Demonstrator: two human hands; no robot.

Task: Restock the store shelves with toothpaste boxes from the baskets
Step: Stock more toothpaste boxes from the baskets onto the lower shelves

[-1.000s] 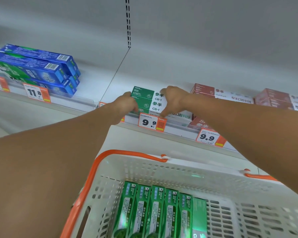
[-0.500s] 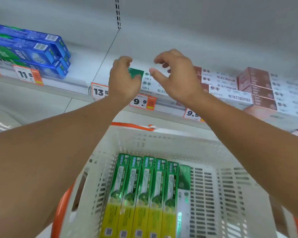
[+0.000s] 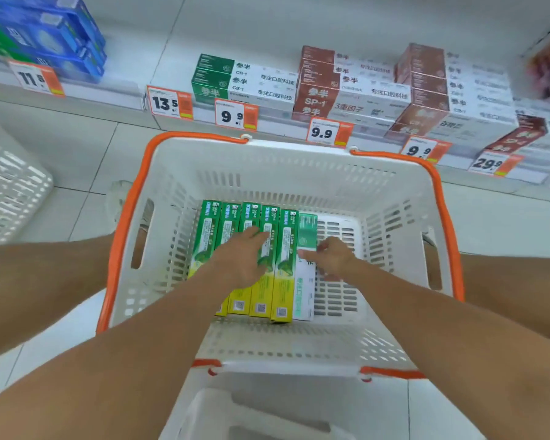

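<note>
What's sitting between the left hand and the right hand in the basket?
In the head view, one green-and-yellow toothpaste box stands between the left hand and right hand.

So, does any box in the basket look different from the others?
Yes. The white and green box at the right end of the row in the basket differs from the green and yellow boxes. It matches the stack on the shelf.

We stood in a shop: a shelf (image 3: 172,68) of boxed toothpaste (image 3: 245,79) carried orange price tags (image 3: 235,115), and a shopping basket (image 3: 286,160) sat below.
</note>
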